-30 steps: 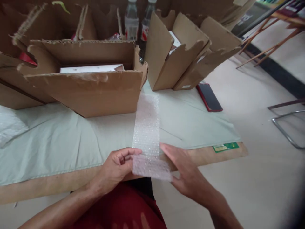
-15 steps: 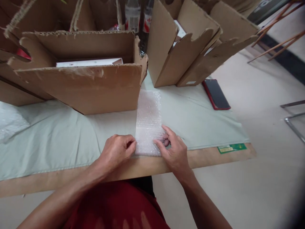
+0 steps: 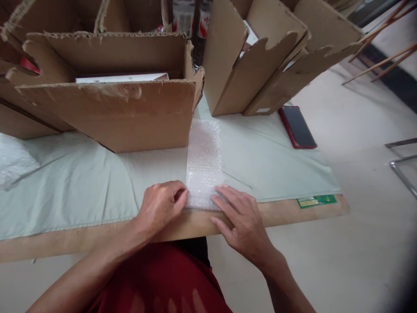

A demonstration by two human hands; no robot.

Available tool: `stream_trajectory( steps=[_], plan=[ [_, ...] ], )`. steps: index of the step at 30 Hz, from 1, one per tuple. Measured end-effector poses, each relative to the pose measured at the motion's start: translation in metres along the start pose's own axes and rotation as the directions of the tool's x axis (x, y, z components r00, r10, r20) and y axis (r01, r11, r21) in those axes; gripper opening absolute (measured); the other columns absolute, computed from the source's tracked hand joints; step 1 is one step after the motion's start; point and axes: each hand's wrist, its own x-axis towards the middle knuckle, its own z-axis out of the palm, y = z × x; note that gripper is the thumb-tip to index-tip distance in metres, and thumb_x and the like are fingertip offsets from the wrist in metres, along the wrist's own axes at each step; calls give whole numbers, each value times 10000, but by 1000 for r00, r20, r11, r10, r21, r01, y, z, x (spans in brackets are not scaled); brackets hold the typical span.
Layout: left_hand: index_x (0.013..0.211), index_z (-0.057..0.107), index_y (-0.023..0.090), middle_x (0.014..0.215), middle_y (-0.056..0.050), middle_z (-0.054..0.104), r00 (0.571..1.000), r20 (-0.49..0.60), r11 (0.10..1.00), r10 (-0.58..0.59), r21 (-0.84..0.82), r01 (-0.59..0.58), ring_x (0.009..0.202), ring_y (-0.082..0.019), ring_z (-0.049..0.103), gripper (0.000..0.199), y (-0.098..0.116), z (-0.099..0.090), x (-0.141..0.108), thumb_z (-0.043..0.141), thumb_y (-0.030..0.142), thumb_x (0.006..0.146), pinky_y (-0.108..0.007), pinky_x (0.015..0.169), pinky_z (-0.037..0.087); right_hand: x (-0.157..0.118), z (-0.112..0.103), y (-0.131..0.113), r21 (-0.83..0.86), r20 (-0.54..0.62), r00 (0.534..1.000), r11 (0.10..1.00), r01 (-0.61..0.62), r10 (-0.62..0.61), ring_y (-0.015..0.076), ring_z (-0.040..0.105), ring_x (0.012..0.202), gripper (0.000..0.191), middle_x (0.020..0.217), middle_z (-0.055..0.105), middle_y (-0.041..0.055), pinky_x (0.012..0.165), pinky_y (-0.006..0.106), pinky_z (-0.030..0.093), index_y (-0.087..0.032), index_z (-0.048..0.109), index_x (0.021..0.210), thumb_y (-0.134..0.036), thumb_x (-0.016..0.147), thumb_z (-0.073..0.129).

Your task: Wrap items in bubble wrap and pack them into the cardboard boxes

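A narrow strip of clear bubble wrap (image 3: pixel 204 150) lies on the pale green cloth, running from the table's near edge toward the boxes. Its near end looks doubled over and thicker. My left hand (image 3: pixel 164 201) pinches the left edge of that near end between thumb and fingers. On the other side my right hand (image 3: pixel 239 213) is open, fingertips resting on the wrap's right edge and thumb spread away over the wooden table edge. Whether anything lies inside the fold I cannot tell.
Behind the wrap stand a wide cardboard box (image 3: pixel 107 117) with a white item inside and narrower cardboard boxes (image 3: pixel 260 82). A phone in a red case (image 3: pixel 298 127) lies at right, a green card (image 3: pixel 316 201) at the table edge. More bubble wrap (image 3: pixel 14 163) sits at far left.
My right hand has let go of the wrap's right edge and opened, its fingers now flat on top and thumb drawn toward me. My left hand keeps its pinch. The view has shifted slightly.
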Motion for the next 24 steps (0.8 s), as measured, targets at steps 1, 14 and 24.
stream_trajectory(
  steps=[1,14,24],
  plan=[
    [917,740,190,800,-47,753,995,-70,997,71,-18,-72,682,-178,667,192,1,0,-4,550,216,927,-302,638,486,0,4,1,-3,10,1000,1000,6,-5,315,617,1300,275,1347,691,133,978,491,481,-203,635,1252,-195,984,574],
    [1080,715,175,875,-55,758,954,-128,930,270,-224,-293,784,-187,687,209,8,14,-21,543,137,967,-334,719,576,13,0,1,258,-7,989,956,-140,147,216,740,944,280,1047,779,58,831,381,595,-246,701,1233,-186,1005,548],
    [1097,709,154,1001,-103,724,952,-189,971,241,54,-235,812,-214,687,218,4,25,0,531,160,971,-334,695,567,3,6,1,-7,-67,998,1000,-9,8,305,652,1207,266,1197,737,101,976,477,467,-206,655,1195,-139,941,617]
  ],
)
